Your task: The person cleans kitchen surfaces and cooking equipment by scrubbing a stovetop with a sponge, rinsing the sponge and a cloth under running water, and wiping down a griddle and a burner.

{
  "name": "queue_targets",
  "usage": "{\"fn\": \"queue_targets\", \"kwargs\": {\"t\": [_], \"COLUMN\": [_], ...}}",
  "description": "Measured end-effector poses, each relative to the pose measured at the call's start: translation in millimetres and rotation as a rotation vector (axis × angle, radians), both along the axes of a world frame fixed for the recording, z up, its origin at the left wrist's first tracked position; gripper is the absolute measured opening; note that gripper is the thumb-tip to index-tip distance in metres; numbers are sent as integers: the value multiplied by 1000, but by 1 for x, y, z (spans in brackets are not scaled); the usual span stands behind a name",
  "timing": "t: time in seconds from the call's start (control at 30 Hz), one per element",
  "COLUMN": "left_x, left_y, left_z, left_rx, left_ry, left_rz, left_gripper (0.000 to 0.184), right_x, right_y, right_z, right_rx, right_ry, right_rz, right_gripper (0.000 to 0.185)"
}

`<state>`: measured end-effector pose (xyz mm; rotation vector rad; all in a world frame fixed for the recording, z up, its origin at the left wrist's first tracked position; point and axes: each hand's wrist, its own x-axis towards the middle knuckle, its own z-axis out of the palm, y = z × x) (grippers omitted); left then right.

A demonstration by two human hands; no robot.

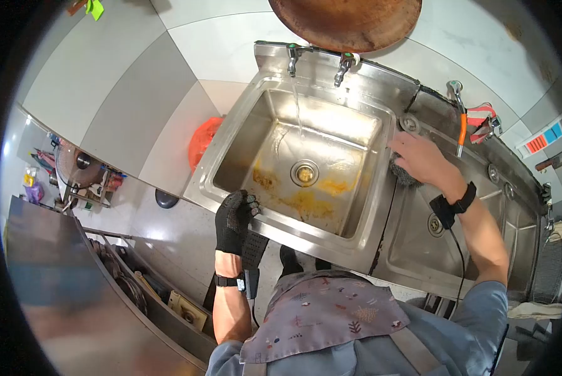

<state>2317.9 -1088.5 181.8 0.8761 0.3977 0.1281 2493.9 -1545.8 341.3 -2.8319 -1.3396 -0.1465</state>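
My right hand (422, 158), bare, has its fingers closed over a dark grey scouring pad (404, 174) that looks like steel wool. It rests at the right rim of the steel sink (376, 254). My left hand (236, 216), in a black mesh glove, is at the sink's front left rim with its fingers curled; its palm side is hidden. Yellow-brown stains (309, 203) mark the basin floor around the round drain (304, 173). From the left tap (293, 59) a thin stream of water runs into the basin.
A second tap (343, 69) is on the sink's back edge, below a large round wooden board (350, 22). More steel basins (412, 232) adjoin on the right, with an orange-ended tap (461, 128) above. A red plastic bag (202, 143) is left of the sink; a steel counter (86, 282) stands lower left.
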Motion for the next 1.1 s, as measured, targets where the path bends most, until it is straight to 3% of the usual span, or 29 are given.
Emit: {"fn": "queue_targets", "kwargs": {"t": [0.17,0.37,0.63,0.8,1.1], "left_x": [-8,-11,-17,-20,-8], "left_y": [-9,-22,-38,-41,-54], "left_z": [1,10,12,15,23], "left_rx": [15,57,74,49,91], "left_ry": [-19,9,48,30,52], "left_rz": [29,79,109,124,124], "left_gripper": [29,30,27,26,24], "right_x": [-19,-28,-14,-18,-22], "right_y": [-27,-24,-41,-40,-38], "right_z": [-36,-49,-82,-75,-59], "right_rx": [-104,-82,-10,9,79], "right_ry": [172,203,218,261,19], "right_rz": [-243,-334,-239,-253,-191], "right_gripper": [53,61,65,67,66]}}
